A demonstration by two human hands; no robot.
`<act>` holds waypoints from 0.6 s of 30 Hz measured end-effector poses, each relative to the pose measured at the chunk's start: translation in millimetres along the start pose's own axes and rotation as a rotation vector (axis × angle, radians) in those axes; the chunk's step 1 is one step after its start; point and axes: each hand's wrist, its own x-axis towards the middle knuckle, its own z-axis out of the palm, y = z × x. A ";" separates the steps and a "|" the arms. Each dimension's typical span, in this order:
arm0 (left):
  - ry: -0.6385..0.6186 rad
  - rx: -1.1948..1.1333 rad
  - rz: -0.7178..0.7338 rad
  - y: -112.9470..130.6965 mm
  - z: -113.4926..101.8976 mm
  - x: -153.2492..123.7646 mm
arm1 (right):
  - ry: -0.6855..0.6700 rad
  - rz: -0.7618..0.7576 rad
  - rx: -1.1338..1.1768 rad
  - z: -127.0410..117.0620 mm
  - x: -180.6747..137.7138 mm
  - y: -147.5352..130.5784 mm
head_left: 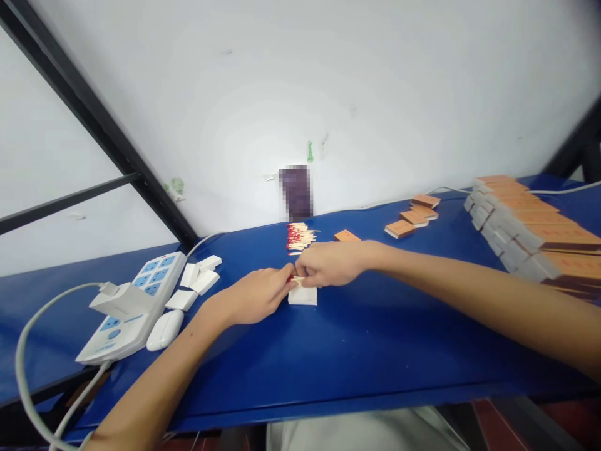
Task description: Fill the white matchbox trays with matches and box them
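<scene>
Left hand and right hand apparently pinch matches over a white tray, its inside partly covered.

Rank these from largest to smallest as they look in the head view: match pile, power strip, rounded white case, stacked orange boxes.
1. Stacked orange boxes
2. Power strip
3. Rounded white case and match pile: too alike to rank

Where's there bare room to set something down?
Free: blue tabletop between the white box and the front edge; a smaller patch between the loose orange boxes and the stacked boxes. Crowded: around the left hand, right hand and matches, and by the power strip.
</scene>
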 end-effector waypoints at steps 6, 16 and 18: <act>-0.008 -0.120 0.057 0.1 0.2 0.7 | -0.016 0.070 0.025 8.7 4.4 -4.0; 0.143 -0.124 0.053 -5.3 2.2 4.7 | 0.147 0.229 -0.196 9.2 3.1 -5.8; 0.170 -0.120 0.053 -5.5 4.3 6.4 | 0.150 0.224 -0.186 7.6 2.2 -2.1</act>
